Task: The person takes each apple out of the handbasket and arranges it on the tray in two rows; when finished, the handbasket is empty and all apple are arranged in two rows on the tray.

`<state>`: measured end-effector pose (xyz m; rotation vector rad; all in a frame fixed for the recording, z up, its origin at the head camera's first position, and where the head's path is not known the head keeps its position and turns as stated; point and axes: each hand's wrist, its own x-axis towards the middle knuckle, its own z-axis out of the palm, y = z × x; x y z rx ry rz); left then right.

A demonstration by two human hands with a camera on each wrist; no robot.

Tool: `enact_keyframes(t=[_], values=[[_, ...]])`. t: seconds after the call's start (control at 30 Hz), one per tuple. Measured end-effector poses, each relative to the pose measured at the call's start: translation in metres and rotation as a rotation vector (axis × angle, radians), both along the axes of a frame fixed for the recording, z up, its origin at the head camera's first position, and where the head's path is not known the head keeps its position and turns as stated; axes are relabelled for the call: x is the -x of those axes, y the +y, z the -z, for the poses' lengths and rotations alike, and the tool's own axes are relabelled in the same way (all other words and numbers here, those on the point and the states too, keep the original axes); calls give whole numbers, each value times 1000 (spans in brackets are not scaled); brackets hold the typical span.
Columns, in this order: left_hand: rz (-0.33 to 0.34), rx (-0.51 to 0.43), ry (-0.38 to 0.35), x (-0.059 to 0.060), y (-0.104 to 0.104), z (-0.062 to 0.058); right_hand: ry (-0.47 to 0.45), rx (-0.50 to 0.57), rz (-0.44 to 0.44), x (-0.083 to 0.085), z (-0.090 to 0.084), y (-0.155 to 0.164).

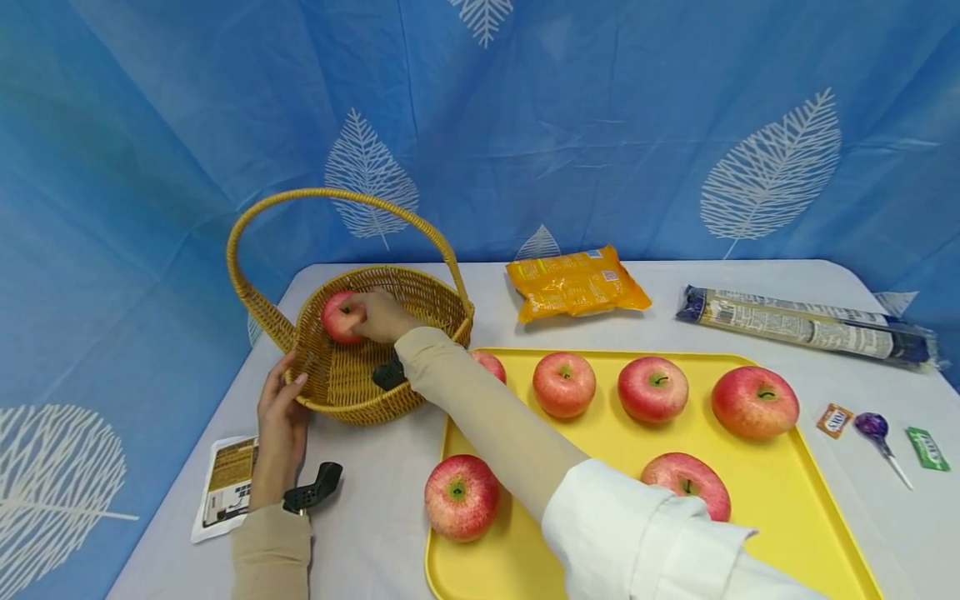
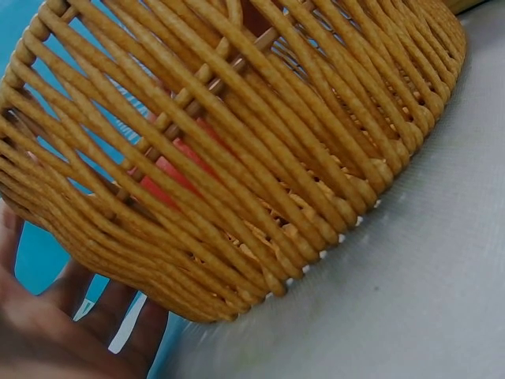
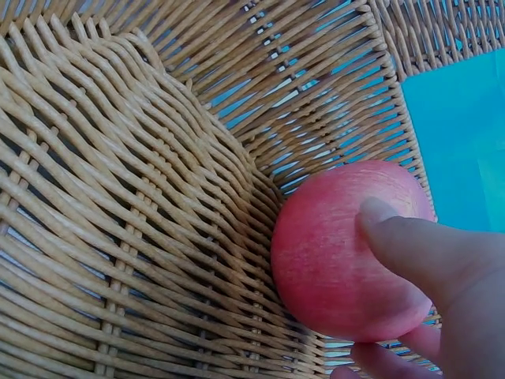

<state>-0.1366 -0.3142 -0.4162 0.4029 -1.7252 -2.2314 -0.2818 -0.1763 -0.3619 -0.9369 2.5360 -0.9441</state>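
Apple (image 1: 339, 318) red-pink, smooth, faint streaks, sitting inside the basket (image 1: 420, 293) against its far-left wall. We see the right hand (image 1: 378, 315) grasping it, thumb across the top and fingers curled underneath in the right wrist view. Left hand (image 1: 279, 408) grips the basket's near-left rim, thumb on top, fingers outside the weave. Basket stands on the table (image 1: 375, 500) at the far left, handle arching over it, its right side close to the tray (image 1: 795, 467). Tray lies right of the basket with six more apples; one (image 1: 461, 497) sits at its near-left corner. Inside the basket the floor near the apple is bare wicker. Small packet (image 1: 225, 487) lies near left, beside the left wrist.
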Motion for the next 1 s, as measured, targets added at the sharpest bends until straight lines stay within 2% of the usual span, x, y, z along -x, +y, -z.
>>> enact_keyframes(t=[0.4,0.73,1.0], values=[[4,-4,0,-1,-1,-1,80,13,2,1,2,-4],[6,4,5,0,0,-1,83,19,-21,1,1,-1],[3,14,-5,-1,0,-3,98,-24,14,0,-2,-1]])
